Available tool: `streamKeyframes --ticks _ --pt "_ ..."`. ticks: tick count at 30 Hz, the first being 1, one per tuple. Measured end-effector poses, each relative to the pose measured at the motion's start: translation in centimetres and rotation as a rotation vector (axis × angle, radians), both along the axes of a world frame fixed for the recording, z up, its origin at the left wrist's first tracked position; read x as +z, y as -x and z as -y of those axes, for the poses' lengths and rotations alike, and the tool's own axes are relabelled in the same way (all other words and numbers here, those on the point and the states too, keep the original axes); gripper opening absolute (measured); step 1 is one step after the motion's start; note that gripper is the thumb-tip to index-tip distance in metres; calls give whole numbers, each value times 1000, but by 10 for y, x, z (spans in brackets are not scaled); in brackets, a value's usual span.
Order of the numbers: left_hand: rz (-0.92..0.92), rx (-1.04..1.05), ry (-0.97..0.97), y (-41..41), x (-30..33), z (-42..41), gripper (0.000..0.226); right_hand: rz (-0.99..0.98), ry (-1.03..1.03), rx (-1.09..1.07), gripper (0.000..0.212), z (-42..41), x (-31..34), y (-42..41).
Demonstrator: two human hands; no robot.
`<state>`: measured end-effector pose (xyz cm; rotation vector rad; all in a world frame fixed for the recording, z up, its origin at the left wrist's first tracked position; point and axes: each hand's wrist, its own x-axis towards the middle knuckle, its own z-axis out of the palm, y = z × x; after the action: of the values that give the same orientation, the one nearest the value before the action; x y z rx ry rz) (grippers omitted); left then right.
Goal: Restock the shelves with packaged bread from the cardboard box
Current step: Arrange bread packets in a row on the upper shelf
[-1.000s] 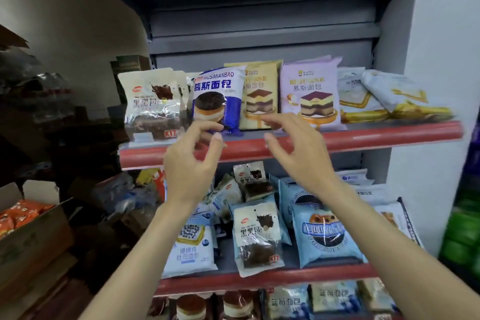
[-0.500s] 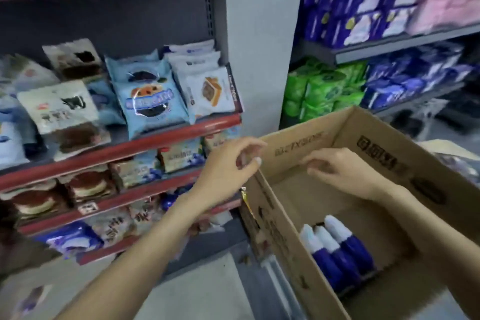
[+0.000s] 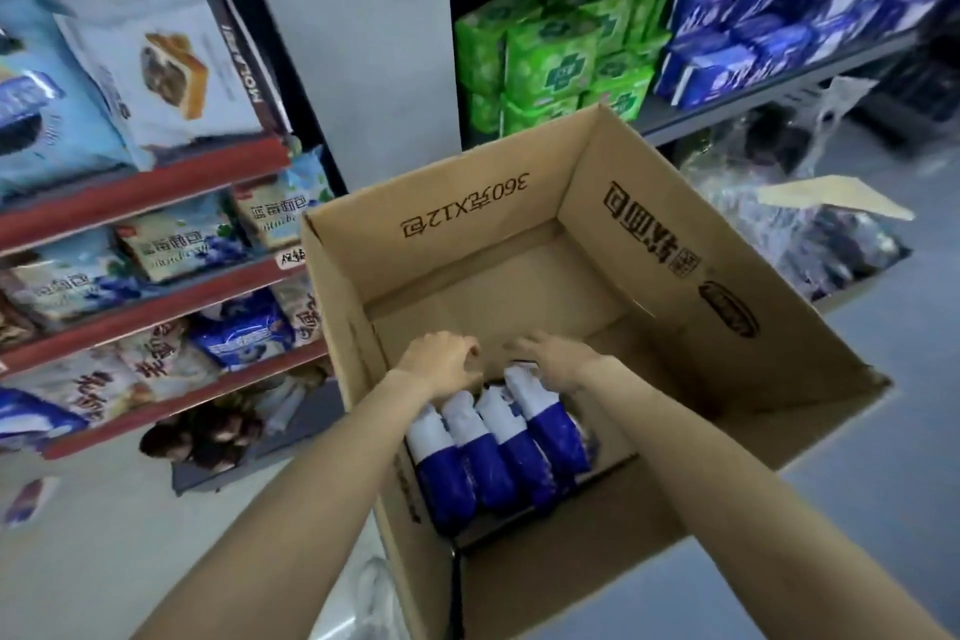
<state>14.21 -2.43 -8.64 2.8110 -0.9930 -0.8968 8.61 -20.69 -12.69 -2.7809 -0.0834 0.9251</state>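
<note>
Shelves (image 3: 145,192) of bread stand left of the open box (image 3: 675,276). Four blue-and-white packs (image 3: 493,447) stand in a row in its near corner. The left hand (image 3: 441,364), fingers curled, and the right hand (image 3: 558,361), fingers spread, rest on their tops; whether either grips is unclear.

Small shop aisle, red-edged shelves (image 3: 156,192) of packaged bread (image 3: 171,73), grey shelving (image 3: 769,83) stacked with green packs (image 3: 550,62) and blue packs (image 3: 769,31), open cardboard box (image 3: 675,276) on the floor
</note>
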Motion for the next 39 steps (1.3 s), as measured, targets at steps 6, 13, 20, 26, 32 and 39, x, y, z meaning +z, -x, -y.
streamKeyframes --ticks 6,13,20,26,32,39 --pt "-244 100 -153 14 -67 22 63 -146 75 382 104 28 -40 -24" --pt "-211 72 -211 16 -80 44 49 -315 -95 252 88 58 -47 -29" --pt "-309 306 185 15 -74 48 36 -291 -188 100 74 89 -26 -18" --pt "-319 633 679 6 -31 44 38 44 -306 -32 55 88 63 4" --pt "-135 746 1297 -1 93 7 25 459 -488 -229 56 68 187 20" --pt "120 860 1566 -21 190 -88 52 736 -744 -208 62 -15 281 -12"
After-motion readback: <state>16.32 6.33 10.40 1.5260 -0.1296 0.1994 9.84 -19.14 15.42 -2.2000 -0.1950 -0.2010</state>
